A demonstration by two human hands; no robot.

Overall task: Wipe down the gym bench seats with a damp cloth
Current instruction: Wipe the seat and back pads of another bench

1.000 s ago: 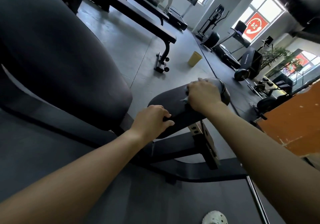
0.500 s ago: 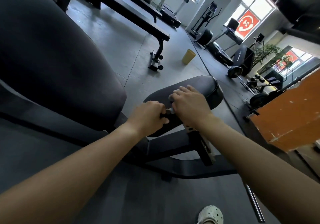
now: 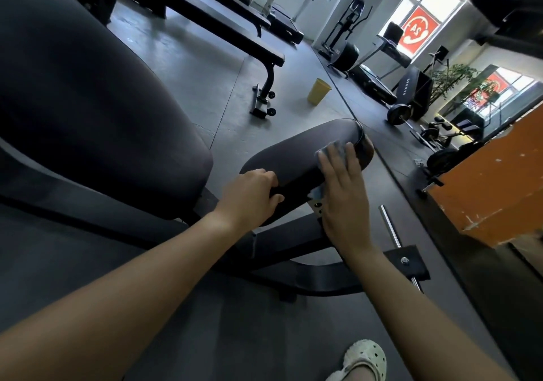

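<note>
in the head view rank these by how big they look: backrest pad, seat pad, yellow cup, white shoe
1. backrest pad, largest, also close to the camera
2. seat pad
3. white shoe, cut off by the frame
4. yellow cup, but farther off, so true size against the shoe is unsure

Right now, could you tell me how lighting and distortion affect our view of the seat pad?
Head view: bright windows are blown out, leaving the seat pad dark; the wide-angle lens stretches both forearms; the right hand hides most of the cloth.
</note>
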